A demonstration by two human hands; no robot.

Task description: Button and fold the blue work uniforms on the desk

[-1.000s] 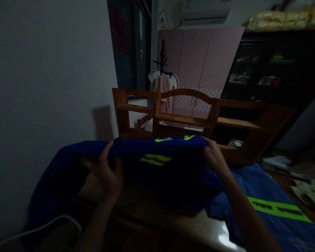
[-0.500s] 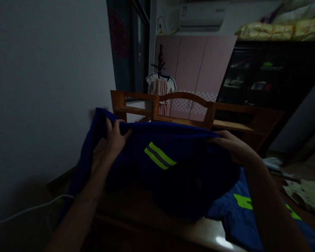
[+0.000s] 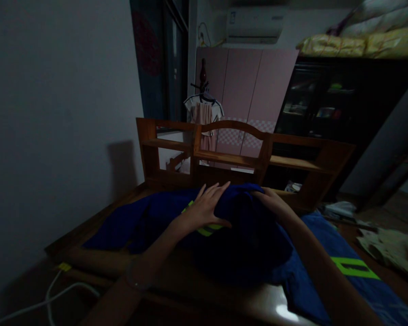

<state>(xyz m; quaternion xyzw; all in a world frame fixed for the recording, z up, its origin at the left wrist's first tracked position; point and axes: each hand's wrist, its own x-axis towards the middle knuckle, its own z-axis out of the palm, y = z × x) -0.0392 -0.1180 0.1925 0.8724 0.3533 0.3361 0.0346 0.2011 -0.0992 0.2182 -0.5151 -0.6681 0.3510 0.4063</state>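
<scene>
A dark blue garment with yellow-green reflective strips lies bunched across the wooden desk; its left part is flat, its right part raised in folds. Over the middle of the garment, my left hand has its fingers spread, near a strip it partly covers. At the raised right end, my right hand grips the blue cloth, its fingertips partly hidden in the folds. A second blue garment with a yellow-green strip lies to the right, behind my right forearm.
A wooden shelf rack stands along the desk's far edge. A white cable runs at the lower left, beside the wall. Pale cloth lies at the far right. Behind are a pink wardrobe and clothes on a stand.
The dark blue garment has come down from between my hands onto the desk. My left hand has let go of its edge and moved right; my right hand moved slightly left and down.
</scene>
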